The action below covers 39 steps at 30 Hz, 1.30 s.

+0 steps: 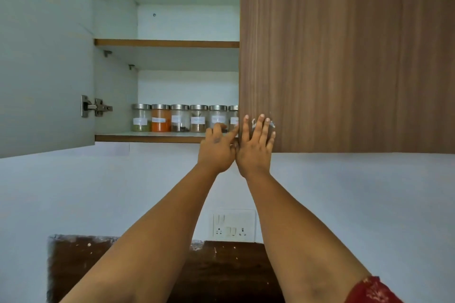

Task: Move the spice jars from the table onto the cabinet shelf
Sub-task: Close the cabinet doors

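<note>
Several glass spice jars with steel lids and white labels stand in a row on the lower cabinet shelf [147,138]; the orange-filled jar [160,118] is second from the left. My left hand [216,150] reaches up to the shelf's front edge, its fingers touching the jar [218,115] near the right end and holding nothing. My right hand [256,145] lies flat with fingers spread against the wooden cabinet door [344,56], at its lower left corner. That door hides part of the rightmost jar [233,117].
The left cabinet door [44,56] hangs wide open with its hinge [96,106] showing. An upper shelf [167,43] holds nothing visible. Below are a white wall with a socket plate [232,225] and a dark wooden table top [221,273].
</note>
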{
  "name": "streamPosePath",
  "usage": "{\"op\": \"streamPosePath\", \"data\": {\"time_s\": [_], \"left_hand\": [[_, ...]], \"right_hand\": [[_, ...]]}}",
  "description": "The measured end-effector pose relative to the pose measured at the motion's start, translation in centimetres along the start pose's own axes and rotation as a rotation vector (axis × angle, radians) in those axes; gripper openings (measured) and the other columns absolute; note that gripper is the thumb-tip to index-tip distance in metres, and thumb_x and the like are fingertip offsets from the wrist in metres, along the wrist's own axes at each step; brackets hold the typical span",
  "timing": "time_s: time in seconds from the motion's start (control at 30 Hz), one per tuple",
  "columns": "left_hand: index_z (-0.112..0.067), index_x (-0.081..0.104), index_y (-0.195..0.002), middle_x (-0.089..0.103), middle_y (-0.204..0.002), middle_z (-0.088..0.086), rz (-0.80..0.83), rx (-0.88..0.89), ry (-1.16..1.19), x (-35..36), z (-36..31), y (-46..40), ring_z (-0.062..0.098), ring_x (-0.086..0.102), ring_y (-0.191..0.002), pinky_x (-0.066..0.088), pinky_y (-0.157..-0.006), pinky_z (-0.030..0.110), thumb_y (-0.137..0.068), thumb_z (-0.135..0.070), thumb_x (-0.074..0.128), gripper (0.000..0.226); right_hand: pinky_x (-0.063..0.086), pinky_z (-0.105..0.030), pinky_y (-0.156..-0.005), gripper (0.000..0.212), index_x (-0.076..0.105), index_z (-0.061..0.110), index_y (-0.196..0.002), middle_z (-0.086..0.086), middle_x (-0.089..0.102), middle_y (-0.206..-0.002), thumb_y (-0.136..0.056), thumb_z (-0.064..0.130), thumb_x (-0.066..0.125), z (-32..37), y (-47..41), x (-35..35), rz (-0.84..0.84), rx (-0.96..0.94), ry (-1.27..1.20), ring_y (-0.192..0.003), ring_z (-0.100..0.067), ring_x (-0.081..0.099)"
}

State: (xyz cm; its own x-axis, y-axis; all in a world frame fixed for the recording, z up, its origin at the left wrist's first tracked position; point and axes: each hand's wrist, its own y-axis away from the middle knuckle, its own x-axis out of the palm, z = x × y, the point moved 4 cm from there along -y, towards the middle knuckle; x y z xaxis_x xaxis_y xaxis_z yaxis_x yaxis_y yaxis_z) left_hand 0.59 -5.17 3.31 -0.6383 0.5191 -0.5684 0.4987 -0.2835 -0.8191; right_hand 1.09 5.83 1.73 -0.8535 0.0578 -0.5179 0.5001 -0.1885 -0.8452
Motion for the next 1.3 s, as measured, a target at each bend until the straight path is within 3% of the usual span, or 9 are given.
{"op": "streamPosePath", "data": {"time_s": [0.3, 0.5, 0.7, 0.77, 0.87, 0.97, 1.07, 1.2, 1.3], "left_hand": [[-0.029, 0.043, -0.145, 0.045, -0.139, 0.000, 0.062, 0.152, 0.053, 3.5, 1.1, -1.6, 0.025, 0.039, -0.121, 0.046, -0.095, 0.041, -0.093, -0.033, 0.049, 0.052], [-0.030, 0.020, -0.154, 0.031, -0.153, 0.002, 0.169, 0.021, 0.159, 2.7, 1.1, 0.1, 0.030, 0.031, -0.131, 0.038, -0.105, 0.044, -0.095, -0.039, 0.045, 0.064], [-0.023, 0.023, -0.153, 0.040, -0.148, 0.003, -0.087, -0.191, 0.387, -4.0, 2.7, 7.0, 0.023, 0.031, -0.133, 0.038, -0.102, 0.037, -0.093, -0.038, 0.053, 0.069], [-0.022, 0.033, -0.150, 0.043, -0.146, 0.002, -0.183, -0.268, 0.426, -7.6, 3.5, 10.5, 0.021, 0.031, -0.133, 0.039, -0.103, 0.038, -0.094, -0.036, 0.054, 0.062], [-0.022, 0.049, -0.141, 0.050, -0.141, -0.001, -0.414, -0.291, 0.396, -12.5, 3.9, 15.3, 0.019, 0.035, -0.130, 0.042, -0.101, 0.038, -0.094, -0.036, 0.054, 0.050], [-0.024, 0.053, -0.136, 0.050, -0.141, -0.003, -0.583, -0.258, 0.296, -18.7, 4.1, 19.5, 0.019, 0.037, -0.129, 0.040, -0.099, 0.039, -0.092, -0.036, 0.050, 0.046], [-0.020, 0.053, -0.137, 0.047, -0.145, 0.002, -0.664, -0.291, 0.199, -24.5, 5.8, 22.0, 0.025, 0.037, -0.131, 0.038, -0.102, 0.045, -0.092, -0.032, 0.051, 0.047], [-0.015, 0.034, -0.149, 0.024, -0.158, 0.010, -0.732, -0.411, 0.021, -31.4, 10.8, 24.6, 0.031, 0.020, -0.144, 0.021, -0.114, 0.049, -0.091, -0.034, 0.054, 0.064], [-0.012, 0.020, -0.153, 0.010, -0.160, 0.013, -0.863, -0.575, 0.127, -35.6, 14.7, 25.6, 0.034, 0.010, -0.146, 0.013, -0.116, 0.051, -0.090, -0.038, 0.053, 0.076]], "right_hand": [[-0.018, -0.052, -0.110, 0.103, -0.040, 0.018, -0.141, -0.011, -0.048, -0.144, -0.094, 0.039, 0.049, -0.9, -1.2, 4.6, 0.078, 0.020, 0.048, -0.138, -0.034, -0.036], [-0.006, -0.051, -0.117, 0.090, -0.025, 0.021, -0.150, -0.012, -0.031, -0.156, -0.097, 0.043, 0.045, -1.2, -1.0, 2.3, 0.224, -0.016, 0.099, -0.144, -0.032, -0.027], [0.004, -0.050, -0.120, 0.055, 0.029, 0.017, -0.149, -0.015, 0.020, -0.158, -0.098, 0.031, 0.045, 3.0, 4.3, -4.9, -0.034, 0.092, -0.077, -0.148, -0.033, 0.007], [0.010, -0.050, -0.120, 0.049, 0.037, 0.017, -0.143, -0.013, 0.030, -0.152, -0.097, 0.032, 0.046, 6.0, 7.0, -7.9, -0.053, 0.110, -0.198, -0.146, -0.032, 0.016], [0.031, -0.048, -0.113, 0.047, 0.044, 0.019, -0.137, -0.008, 0.043, -0.143, -0.095, 0.040, 0.048, 9.7, 10.5, -11.9, -0.170, 0.213, -0.468, -0.138, -0.029, 0.031], [0.040, -0.042, -0.107, 0.045, 0.047, 0.021, -0.133, -0.006, 0.046, -0.139, -0.093, 0.042, 0.047, 14.8, 14.5, -16.7, -0.278, 0.159, -0.604, -0.133, -0.027, 0.037], [0.036, -0.047, -0.109, 0.045, 0.047, 0.018, -0.134, -0.009, 0.044, -0.140, -0.095, 0.039, 0.047, 20.2, 16.3, -19.6, -0.218, 0.012, -0.608, -0.135, -0.029, 0.033], [0.032, -0.047, -0.111, 0.047, 0.046, 0.017, -0.135, -0.010, 0.040, -0.143, -0.095, 0.042, 0.047, 27.5, 17.2, -22.6, -0.148, -0.114, -0.692, -0.137, -0.029, 0.029], [0.034, -0.045, -0.109, 0.053, 0.045, 0.019, -0.135, -0.010, 0.038, -0.143, -0.091, 0.047, 0.054, 32.5, 17.2, -24.0, -0.133, -0.239, -0.781, -0.136, -0.029, 0.030]]}}
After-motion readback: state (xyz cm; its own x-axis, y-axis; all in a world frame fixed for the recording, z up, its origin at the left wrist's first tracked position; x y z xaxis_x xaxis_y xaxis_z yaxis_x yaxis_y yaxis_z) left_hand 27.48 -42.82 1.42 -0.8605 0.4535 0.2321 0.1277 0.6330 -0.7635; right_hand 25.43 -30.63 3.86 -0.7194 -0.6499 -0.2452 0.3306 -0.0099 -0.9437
